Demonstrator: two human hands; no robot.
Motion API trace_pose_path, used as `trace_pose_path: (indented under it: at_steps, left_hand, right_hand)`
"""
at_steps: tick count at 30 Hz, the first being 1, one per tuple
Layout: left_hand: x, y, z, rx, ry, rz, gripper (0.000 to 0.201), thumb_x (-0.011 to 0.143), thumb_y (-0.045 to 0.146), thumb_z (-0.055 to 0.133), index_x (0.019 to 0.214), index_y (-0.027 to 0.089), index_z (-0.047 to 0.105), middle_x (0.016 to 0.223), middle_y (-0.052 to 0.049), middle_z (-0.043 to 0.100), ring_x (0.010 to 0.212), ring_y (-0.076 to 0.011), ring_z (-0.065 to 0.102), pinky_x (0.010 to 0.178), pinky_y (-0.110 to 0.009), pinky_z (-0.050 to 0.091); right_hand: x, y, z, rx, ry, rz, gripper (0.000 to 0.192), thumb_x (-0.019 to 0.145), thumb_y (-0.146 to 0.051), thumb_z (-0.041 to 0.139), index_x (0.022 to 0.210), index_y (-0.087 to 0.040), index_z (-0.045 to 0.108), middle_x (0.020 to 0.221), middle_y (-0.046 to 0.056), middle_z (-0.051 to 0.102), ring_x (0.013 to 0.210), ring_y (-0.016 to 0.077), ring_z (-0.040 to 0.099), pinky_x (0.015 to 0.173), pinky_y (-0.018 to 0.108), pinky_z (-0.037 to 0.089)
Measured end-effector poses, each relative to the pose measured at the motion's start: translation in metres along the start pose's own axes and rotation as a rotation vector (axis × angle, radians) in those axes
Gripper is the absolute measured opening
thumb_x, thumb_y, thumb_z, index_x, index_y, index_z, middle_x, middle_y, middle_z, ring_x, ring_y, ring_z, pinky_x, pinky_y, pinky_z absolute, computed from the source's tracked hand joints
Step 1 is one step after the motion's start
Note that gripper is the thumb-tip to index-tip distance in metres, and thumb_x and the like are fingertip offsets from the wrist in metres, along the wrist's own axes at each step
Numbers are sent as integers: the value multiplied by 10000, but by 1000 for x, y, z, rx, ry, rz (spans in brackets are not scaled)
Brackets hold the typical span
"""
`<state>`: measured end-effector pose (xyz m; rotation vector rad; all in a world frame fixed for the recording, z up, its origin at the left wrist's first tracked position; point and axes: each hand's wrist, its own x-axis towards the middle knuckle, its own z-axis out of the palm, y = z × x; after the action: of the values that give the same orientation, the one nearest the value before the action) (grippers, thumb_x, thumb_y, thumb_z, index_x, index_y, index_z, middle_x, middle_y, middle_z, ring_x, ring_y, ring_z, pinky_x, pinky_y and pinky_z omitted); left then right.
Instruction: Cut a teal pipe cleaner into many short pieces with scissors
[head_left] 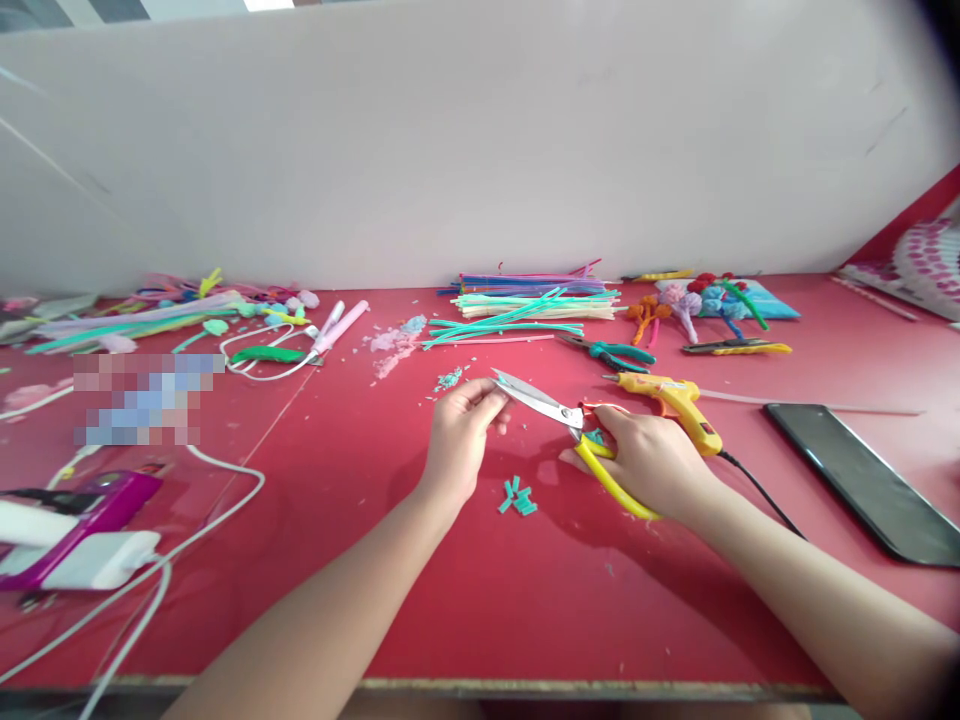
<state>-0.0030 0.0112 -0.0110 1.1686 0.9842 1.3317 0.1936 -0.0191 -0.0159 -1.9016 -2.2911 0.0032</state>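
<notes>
The right hand is closed around the yellow handles of the scissors, whose blades point left toward the left hand. The left hand's fingertips are pinched together right at the blade tips; what they hold is too small to tell. Both hands sit over the middle of the red table. Just below the blades lies a small heap of teal cut pieces. The glue gun rests just behind the right hand, its cord trailing right. A dark phone lies near the right edge. Pipe cleaners are piled along the back edge by the white wall. The table's front edge, between the forearms, is bare red surface.
</notes>
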Motion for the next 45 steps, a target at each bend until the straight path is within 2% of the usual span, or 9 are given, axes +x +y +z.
trace_pose_path:
  at_steps: [8, 19, 24, 32, 34, 38, 45]
  left_hand:
    - [0, 1, 1, 3, -6, 1, 104, 706, 221, 558, 727, 153, 634, 600, 12, 510, 545, -71, 433, 502, -190, 359]
    - [-1, 3, 1, -29, -9, -18, 169, 706, 249, 578, 813, 143, 653, 653, -12, 523, 566, -79, 436, 494, -193, 362]
    - [-1, 4, 1, -19, -25, -5, 152, 714, 252, 568, 789, 141, 640, 652, -10, 517, 569, -80, 439, 502, -195, 361]
    - [-1, 5, 1, -22, -28, -23, 146, 701, 272, 584, 744, 138, 624, 625, -2, 524, 547, -73, 449, 494, -193, 361]
    - [-1, 3, 1, -20, -39, -43, 148, 703, 272, 587, 748, 135, 620, 636, -8, 537, 554, -73, 461, 496, -189, 367]
    - [-4, -1, 6, 21, -98, -124, 165, 696, 285, 602, 759, 134, 614, 668, -25, 573, 574, -85, 491, 513, -197, 392]
    - [-13, 0, 16, 162, -434, -195, 194, 773, 303, 497, 732, 140, 594, 646, -20, 545, 539, -81, 477, 519, -209, 390]
  right_hand:
    - [0, 2, 2, -31, 8, -42, 435, 756, -609, 319, 707, -203, 467, 541, 7, 556, 464, 132, 479, 445, 248, 164]
    - [-1, 3, 4, -41, 2, -29, 443, 759, -607, 309, 687, -199, 467, 526, 9, 543, 453, 128, 468, 438, 249, 158]
    - [-1, 3, 4, -46, -1, -27, 451, 762, -600, 303, 683, -194, 481, 518, 16, 531, 450, 132, 465, 438, 252, 162]
    - [1, 5, 4, -26, -2, 12, 369, 735, -546, 396, 673, -196, 497, 484, 4, 498, 429, 122, 410, 436, 242, 163]
    - [2, 5, 4, 57, 9, 20, 337, 733, -514, 419, 648, -194, 482, 474, -8, 470, 429, 109, 379, 438, 238, 168]
    - [3, 0, -1, 380, -23, 61, 331, 740, -477, 427, 585, -184, 440, 485, -27, 421, 454, 88, 345, 437, 224, 204]
    - [2, -5, -17, 988, -207, 186, 217, 701, -379, 486, 747, -169, 517, 506, -54, 434, 400, 65, 370, 385, 198, 288]
